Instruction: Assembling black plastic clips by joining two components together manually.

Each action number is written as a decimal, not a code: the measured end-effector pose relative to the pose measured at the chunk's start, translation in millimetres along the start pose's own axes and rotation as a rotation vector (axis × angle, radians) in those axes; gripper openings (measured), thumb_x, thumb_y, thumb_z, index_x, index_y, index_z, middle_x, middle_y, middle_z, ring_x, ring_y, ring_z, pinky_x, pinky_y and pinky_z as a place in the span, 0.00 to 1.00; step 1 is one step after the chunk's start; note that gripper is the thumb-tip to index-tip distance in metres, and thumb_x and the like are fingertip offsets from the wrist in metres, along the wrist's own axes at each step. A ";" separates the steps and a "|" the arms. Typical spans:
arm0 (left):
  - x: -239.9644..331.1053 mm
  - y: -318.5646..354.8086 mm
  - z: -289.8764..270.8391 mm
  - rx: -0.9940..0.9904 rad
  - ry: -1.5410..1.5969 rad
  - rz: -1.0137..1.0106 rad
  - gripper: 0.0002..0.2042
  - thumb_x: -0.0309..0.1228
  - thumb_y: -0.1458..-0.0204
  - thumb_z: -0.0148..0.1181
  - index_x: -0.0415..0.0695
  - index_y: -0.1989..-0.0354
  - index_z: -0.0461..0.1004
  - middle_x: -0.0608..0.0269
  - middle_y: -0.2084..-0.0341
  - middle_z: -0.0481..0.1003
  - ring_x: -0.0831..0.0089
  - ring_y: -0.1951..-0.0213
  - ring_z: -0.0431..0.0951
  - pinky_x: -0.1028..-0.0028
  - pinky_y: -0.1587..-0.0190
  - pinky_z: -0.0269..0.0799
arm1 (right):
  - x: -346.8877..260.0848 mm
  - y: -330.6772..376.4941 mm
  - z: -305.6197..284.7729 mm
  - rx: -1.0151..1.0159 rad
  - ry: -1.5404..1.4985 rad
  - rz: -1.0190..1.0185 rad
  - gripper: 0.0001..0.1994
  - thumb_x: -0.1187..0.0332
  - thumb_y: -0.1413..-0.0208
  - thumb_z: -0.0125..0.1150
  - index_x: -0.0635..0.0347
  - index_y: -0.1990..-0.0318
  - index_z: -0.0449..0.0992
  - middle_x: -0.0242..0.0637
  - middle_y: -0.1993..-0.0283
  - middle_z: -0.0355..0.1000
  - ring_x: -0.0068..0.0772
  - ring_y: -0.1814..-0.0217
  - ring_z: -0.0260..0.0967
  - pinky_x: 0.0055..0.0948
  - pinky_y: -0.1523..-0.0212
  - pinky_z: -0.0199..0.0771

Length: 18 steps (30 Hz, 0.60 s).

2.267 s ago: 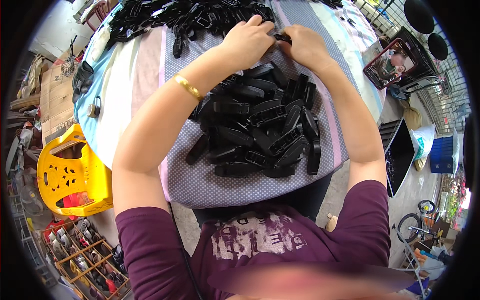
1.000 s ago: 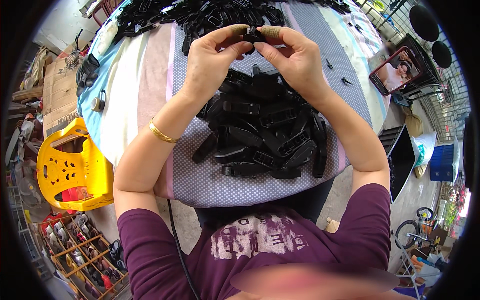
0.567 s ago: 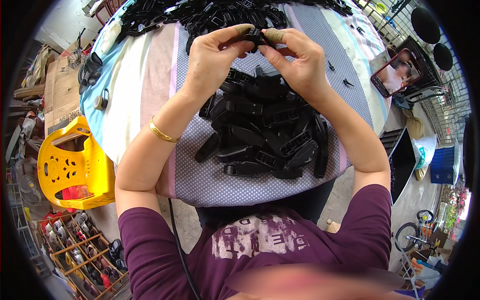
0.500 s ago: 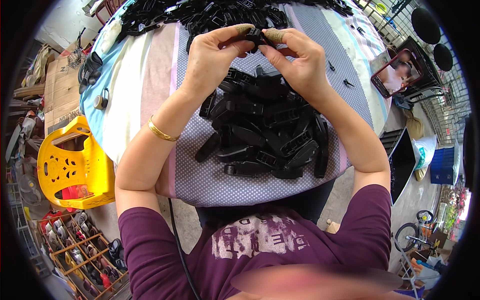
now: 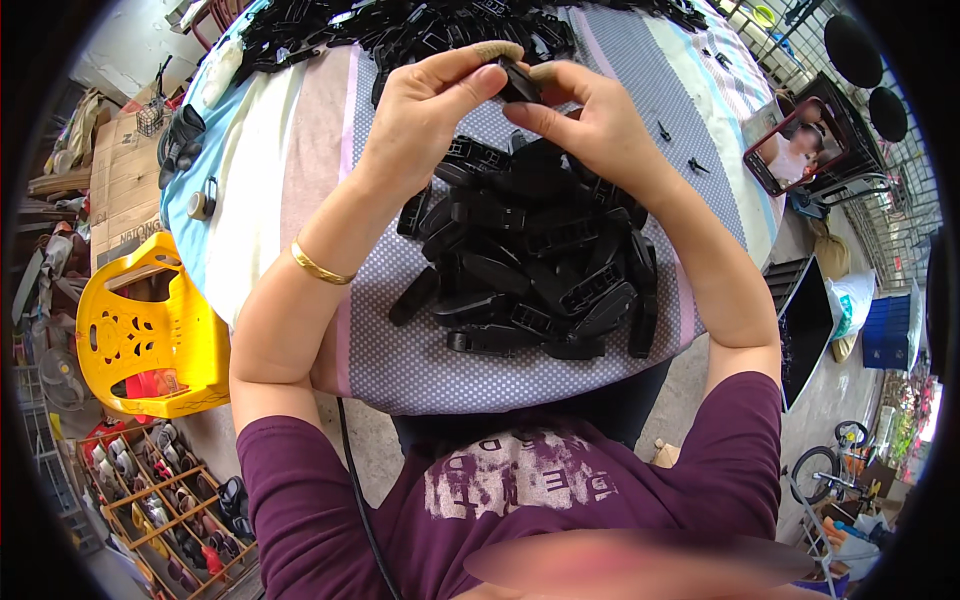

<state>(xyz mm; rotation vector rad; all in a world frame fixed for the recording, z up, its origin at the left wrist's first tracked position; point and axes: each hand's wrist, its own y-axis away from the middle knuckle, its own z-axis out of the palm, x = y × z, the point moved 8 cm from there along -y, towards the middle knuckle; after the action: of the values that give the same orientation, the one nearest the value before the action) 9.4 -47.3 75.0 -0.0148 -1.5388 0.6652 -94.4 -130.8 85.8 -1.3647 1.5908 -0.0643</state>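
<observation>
In the upper middle of the frame, the left hand (image 5: pixel 412 112) and the right hand (image 5: pixel 605 125) are holding one black plastic piece (image 5: pixel 518 84) between them, above the desk (image 5: pixel 390 375). The left fingers (image 5: pixel 485 84) are pinching its left side between thumb and forefinger; the right fingers (image 5: pixel 540 118) are grasping its right side and lower end. The step in hand is apparently close two-handed handling of this single piece, and the next move is probably calling for a steady left pinch and careful pressure from the right. The fingers are hiding its finer detail.

In the middle of the frame, a near pile (image 5: pixel 490 272) of black pieces is crowding the desk below the hands, standing in the way of setting anything straight down. A far pile (image 5: pixel 400 30) is spreading along the top. Small black bits (image 5: pixel 697 165) are lying to the right, a phone (image 5: pixel 797 148) is leaning at upper right, and a yellow chair (image 5: pixel 190 350) is standing at left.
</observation>
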 end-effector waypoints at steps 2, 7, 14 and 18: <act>6.6 0.5 0.2 -0.017 -0.082 0.079 0.11 0.26 0.50 0.55 0.37 0.58 0.73 0.62 0.68 0.76 0.80 0.64 0.73 0.82 0.58 0.68 | -2.1 2.5 14.0 -0.210 -0.104 0.095 0.13 0.65 0.53 0.62 0.65 0.64 0.74 0.31 0.75 0.71 0.20 0.77 0.63 0.17 0.74 0.63; 9.3 0.6 2.1 -0.028 -0.051 0.070 0.11 0.27 0.50 0.55 0.37 0.59 0.74 0.62 0.68 0.76 0.80 0.64 0.73 0.83 0.58 0.68 | -12.9 5.7 9.7 -0.165 0.038 -0.043 0.13 0.67 0.53 0.62 0.64 0.61 0.74 0.31 0.77 0.71 0.17 0.79 0.60 0.18 0.76 0.61; 31.6 -2.0 -3.1 -0.062 -0.328 0.082 0.11 0.29 0.51 0.57 0.37 0.60 0.74 0.62 0.66 0.76 0.81 0.66 0.74 0.82 0.60 0.69 | 32.3 -25.1 -6.2 -0.309 -0.388 0.191 0.16 0.59 0.43 0.48 0.60 0.57 0.73 0.35 0.66 0.74 0.25 0.65 0.71 0.22 0.63 0.70; 49.7 10.8 17.4 -0.099 -0.670 0.303 0.15 0.29 0.60 0.64 0.42 0.61 0.75 0.62 0.74 0.76 0.77 0.71 0.75 0.80 0.66 0.71 | 59.4 -29.6 -22.3 -0.087 0.006 0.030 0.12 0.65 0.47 0.52 0.58 0.58 0.74 0.37 0.65 0.74 0.27 0.64 0.71 0.24 0.62 0.70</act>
<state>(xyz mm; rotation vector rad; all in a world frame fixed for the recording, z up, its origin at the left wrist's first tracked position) -16.0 -25.2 116.9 -0.1113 -2.2427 0.8860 -80.5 -198.8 77.5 -1.4080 1.6352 0.0198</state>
